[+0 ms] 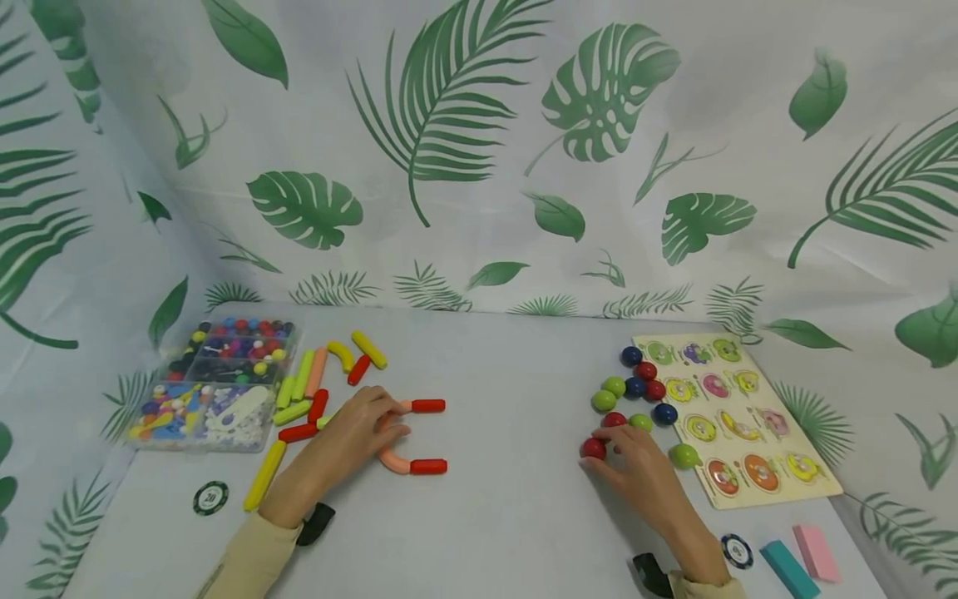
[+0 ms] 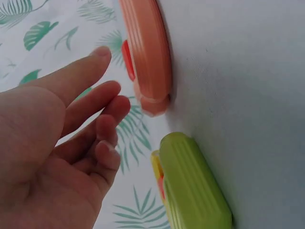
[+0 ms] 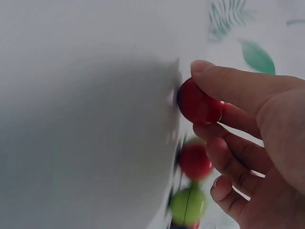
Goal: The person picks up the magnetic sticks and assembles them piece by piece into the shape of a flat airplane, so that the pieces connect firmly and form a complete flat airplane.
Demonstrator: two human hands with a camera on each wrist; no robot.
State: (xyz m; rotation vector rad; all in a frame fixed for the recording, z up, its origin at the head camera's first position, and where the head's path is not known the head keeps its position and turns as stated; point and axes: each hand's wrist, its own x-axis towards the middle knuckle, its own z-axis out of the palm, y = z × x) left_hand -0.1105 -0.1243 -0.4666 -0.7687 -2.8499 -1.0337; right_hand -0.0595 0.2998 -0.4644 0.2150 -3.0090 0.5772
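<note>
My right hand [image 1: 636, 466] pinches a red ball [image 3: 198, 101] between thumb and fingers, low over the table. Another red ball and a green ball [image 3: 188, 206] lie just beyond it in the right wrist view. Relaxed and holding nothing, my left hand [image 1: 359, 433] hovers by a U-shaped run of tube pieces: a curved salmon tube [image 1: 395, 462] with red tubes [image 1: 428, 467] on its ends. Its back hides part of that curve in the head view. In the left wrist view a gap shows between the fingertips [image 2: 101, 51] and the ribbed salmon tube [image 2: 151, 57].
Yellow, green, red and salmon tubes lie around a yellow tube [image 1: 265, 476] on the left, beside a divided bead box [image 1: 271, 391]. Several balls border a picture puzzle board [image 1: 714, 482] at right. Poker chips [image 1: 211, 497], a teal block [image 1: 789, 570] and a pink block [image 1: 816, 552] lie nearer.
</note>
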